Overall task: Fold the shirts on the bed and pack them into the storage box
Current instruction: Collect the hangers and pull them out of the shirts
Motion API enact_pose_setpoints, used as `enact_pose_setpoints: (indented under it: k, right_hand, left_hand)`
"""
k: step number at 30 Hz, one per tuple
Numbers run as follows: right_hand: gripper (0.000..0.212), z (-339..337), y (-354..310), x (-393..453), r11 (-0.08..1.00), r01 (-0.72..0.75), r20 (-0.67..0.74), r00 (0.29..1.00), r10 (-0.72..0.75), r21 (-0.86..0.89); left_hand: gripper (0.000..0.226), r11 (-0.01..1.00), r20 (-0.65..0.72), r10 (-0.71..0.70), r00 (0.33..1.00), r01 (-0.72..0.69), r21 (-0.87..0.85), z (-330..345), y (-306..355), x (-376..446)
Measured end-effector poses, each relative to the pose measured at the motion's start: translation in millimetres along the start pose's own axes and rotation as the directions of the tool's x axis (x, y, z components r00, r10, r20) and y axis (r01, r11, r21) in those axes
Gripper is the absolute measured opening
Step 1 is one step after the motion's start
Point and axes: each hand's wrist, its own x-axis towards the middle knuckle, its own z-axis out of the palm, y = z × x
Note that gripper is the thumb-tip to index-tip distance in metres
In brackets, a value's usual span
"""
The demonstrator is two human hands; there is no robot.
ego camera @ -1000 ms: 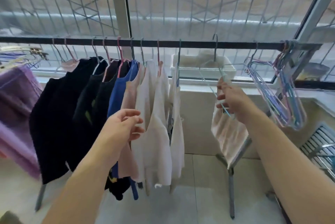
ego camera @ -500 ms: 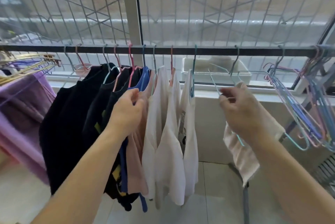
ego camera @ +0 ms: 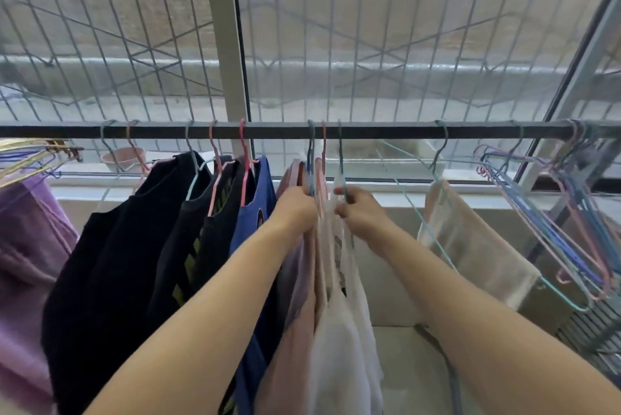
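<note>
Daylit window (ego camera: 403,45) with metal grille (ego camera: 100,28), pale frame post (ego camera: 223,45), light tiled floor (ego camera: 410,374) below

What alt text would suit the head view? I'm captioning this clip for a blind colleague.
Both hands, the left hand and right hand, grip the tops of pale shirts hanging from a dark rail before a barred window. Black shirts and a blue shirt hang to the left; a beige cloth and empty hangers hang right.

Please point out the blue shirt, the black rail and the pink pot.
blue shirt (ego camera: 258,203): head view, upper front panel.
black rail (ego camera: 386,131): head view, bare middle stretch.
pink pot (ego camera: 116,159): head view, front wall.
</note>
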Motion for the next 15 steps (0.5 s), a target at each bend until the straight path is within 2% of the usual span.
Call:
enact_pose_setpoints:
  k: [2,5,7,9,12,15]
  right_hand:
    - [0.028,12.0,-6.7,1.8,0.998,0.024,0.017,1.0,-0.025,0.064]
    - [0.025,11.1,-11.0,0.6,0.97,-0.04,0.065,0.998,0.025,0.242]
    - [0.034,8.8,-12.6,3.3,0.961,-0.062,0.118,0.993,0.031,0.268]
    - [0.031,14.5,-19.1,5.5,0.956,-0.07,0.133,0.991,0.032,0.285]
    - [0.023,28.4,-33.1,5.7,0.894,-0.171,0.131,0.983,0.128,0.414]
    - [0.017,37.0,-40.9,7.4,0.88,-0.214,0.117,0.976,0.181,0.424]
  left_hand:
    - [0.027,0.998,0.049,0.049,0.998,-0.051,0.041,7.7,9.1,0.2]
    - [0.027,0.991,0.157,0.073,0.985,-0.089,0.096,-4.3,6.9,-7.7]
    - [0.031,0.984,0.253,0.061,0.965,-0.101,0.147,-25.3,-5.2,-15.7]
    - [0.033,0.983,0.272,0.054,0.961,-0.099,0.154,-48.3,-18.3,-22.4]
    - [0.027,0.997,0.182,0.07,0.981,-0.062,-0.053,-80.7,-29.7,-30.0]
    - [0.026,0.959,0.143,0.039,0.989,0.003,-0.282,-103.4,-30.6,-39.1]
